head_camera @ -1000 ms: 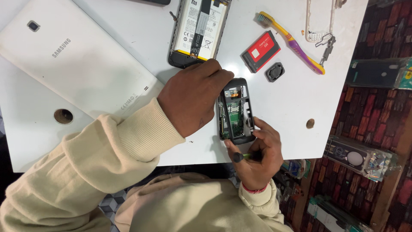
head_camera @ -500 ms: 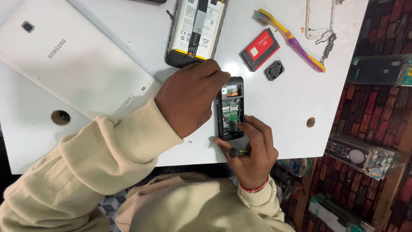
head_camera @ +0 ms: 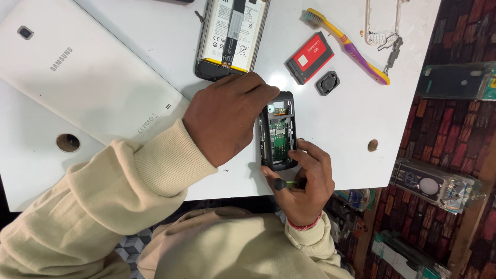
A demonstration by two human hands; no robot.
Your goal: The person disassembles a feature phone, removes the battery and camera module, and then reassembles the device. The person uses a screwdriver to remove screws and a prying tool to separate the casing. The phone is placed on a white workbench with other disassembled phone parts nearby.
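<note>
A small black phone [head_camera: 279, 132] lies on the white table [head_camera: 341, 129] with its back off, showing a green circuit board. My left hand [head_camera: 227, 121] rests over its left side and top corner, steadying it. Below the phone, my right hand [head_camera: 305, 181] holds a small screwdriver [head_camera: 287, 183] with a black and green handle. Its fingers touch the phone's lower right edge, and the tip of the tool is hidden by them.
A larger opened smartphone [head_camera: 232, 36] with its battery exposed lies at the top. A red battery [head_camera: 310, 57], a small black part [head_camera: 327, 82] and a yellow-purple toothbrush [head_camera: 346, 44] lie to the right. A white tablet back [head_camera: 88, 77] covers the left. Packaged goods [head_camera: 434, 186] sit beyond the table's right edge.
The small phone has been turned from a slight tilt to lie straight. My right hand has shifted along its lower edge with the screwdriver, while my left hand stays on the phone.
</note>
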